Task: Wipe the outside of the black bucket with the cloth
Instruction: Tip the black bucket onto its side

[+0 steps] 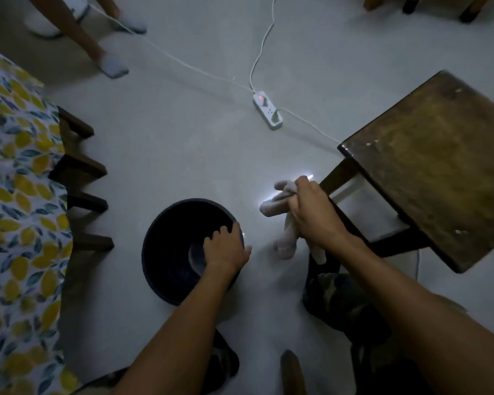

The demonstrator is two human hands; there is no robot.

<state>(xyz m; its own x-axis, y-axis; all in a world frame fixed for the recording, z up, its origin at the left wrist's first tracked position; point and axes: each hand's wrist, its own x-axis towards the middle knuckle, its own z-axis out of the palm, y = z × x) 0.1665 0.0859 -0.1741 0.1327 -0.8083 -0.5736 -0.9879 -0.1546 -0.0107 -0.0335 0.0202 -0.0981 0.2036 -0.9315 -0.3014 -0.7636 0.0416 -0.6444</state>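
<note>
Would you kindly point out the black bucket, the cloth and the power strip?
black bucket [166, 232]: head view, dark inner wall, left side.
cloth [271, 208]: head view, upper bunched end.
power strip [267, 110]: head view, white top face.

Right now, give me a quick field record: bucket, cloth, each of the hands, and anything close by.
bucket: black bucket upright on the floor, open top
left hand: left hand gripping the bucket's rim
right hand: right hand clutching the cloth, apart from the bucket
contact: cloth not on bucket
nearby: wooden stool right; power strip beyond
</note>
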